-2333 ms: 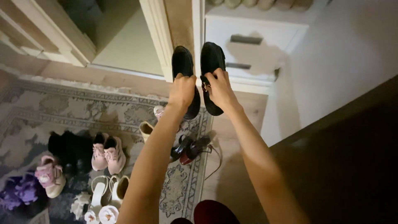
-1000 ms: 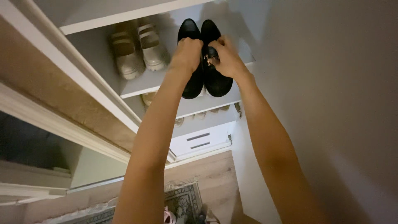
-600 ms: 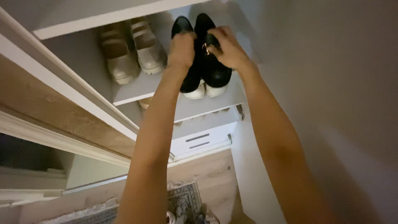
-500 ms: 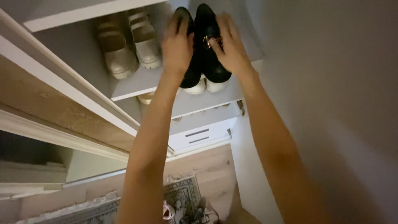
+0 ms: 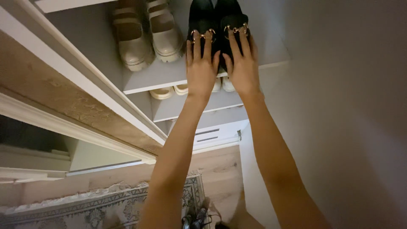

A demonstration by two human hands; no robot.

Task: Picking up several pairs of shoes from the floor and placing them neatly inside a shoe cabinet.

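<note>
A pair of black loafers with gold buckles stands side by side on a white shelf (image 5: 157,78), the left loafer (image 5: 200,15) touching the right loafer (image 5: 231,12). My left hand (image 5: 201,70) lies flat against the heel end of the left loafer, fingers stretched out and apart. My right hand (image 5: 242,68) rests the same way on the right loafer. Neither hand grips; the fingertips reach up to the buckles. Both arms stretch up from the bottom of the view.
A pair of chunky cream shoes (image 5: 146,38) stands left of the loafers on the same shelf. Pale shoe toes (image 5: 163,92) poke out on the shelf below, above white drawers (image 5: 212,135). A grey wall (image 5: 339,106) closes the right side. A patterned rug (image 5: 106,208) lies on the floor.
The loafers came up from over the floor onto the shelf. My hands let go of them and now lie flat on their heels, and the pair sits deeper on the shelf.
</note>
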